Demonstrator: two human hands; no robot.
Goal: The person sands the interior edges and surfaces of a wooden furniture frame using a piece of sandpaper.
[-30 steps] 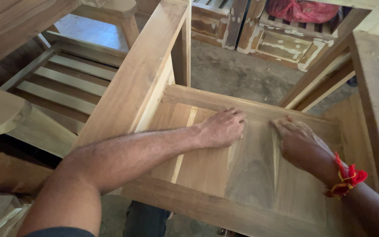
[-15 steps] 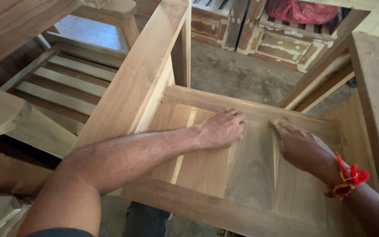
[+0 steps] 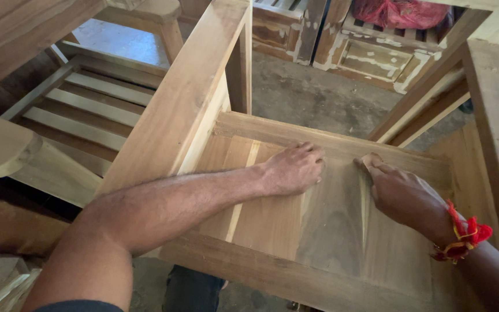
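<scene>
Barely any change since a moment ago: the right hand (image 3: 402,193) has slid a touch farther up the panel, the left hand (image 3: 294,167) stays put. Biggest thing in view, the bare wooden chair frame (image 3: 186,98), its long armrest running from near left up to the far middle. Inside it sits the flat seat panel (image 3: 330,231), mid-frame and to the right, streaked pale and dark. At far left, a slatted wooden frame (image 3: 88,107) lies on the floor. Far right, more unfinished furniture with white filler patches (image 3: 371,58), and on top of it a red plastic bag (image 3: 397,13), crumpled, no label readable. Now the hands: left is loosely curled, knuckles up, fingers pressing down on the panel's far edge. Right lies flat, fingers together, pressing on the panel; whether something sits under the palm I cannot tell. A red and yellow thread band (image 3: 463,234) circles that wrist.
</scene>
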